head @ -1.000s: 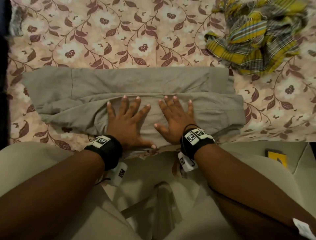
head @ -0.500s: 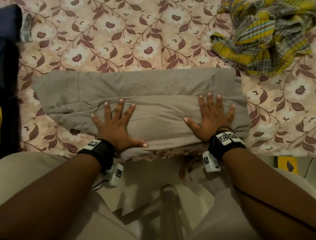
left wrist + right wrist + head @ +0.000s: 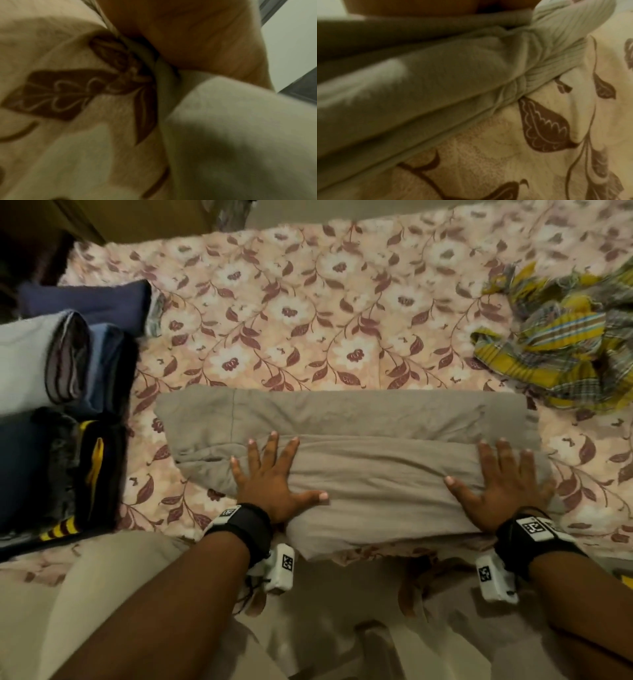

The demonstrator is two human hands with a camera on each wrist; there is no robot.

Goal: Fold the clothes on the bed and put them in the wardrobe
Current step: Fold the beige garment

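- The bed (image 3: 342, 313), under a floral cover of pink and maroon leaves, fills most of the head view and carries everything.
- The grey garment (image 3: 376, 474) lies across the near edge of the bed as a long folded band, its near layer doubled over the far one; the right wrist view shows stacked grey layers and a ribbed cuff bunched at the end.
- A stack of folded clothes (image 3: 68, 392) sits at the left of the bed, well apart from the grey garment; these look done and waiting for the wardrobe, which is not in view.
- A crumpled yellow plaid cloth (image 3: 565, 344) lies at the far right, not yet folded.
- The left hand (image 3: 270, 484) rests flat on the left part of the band, fingers straight and spread, grasping nothing.
- The right hand (image 3: 500, 487) presses flat near the right end, fingers likewise splayed and released.
- The step in hand appears to be smoothing the fold. To do it well, I would judge: keep the palms flat, press outward toward each end so trapped air and wrinkles leave, and even out the lumpy left end and bunched cuff before folding the band crosswise.
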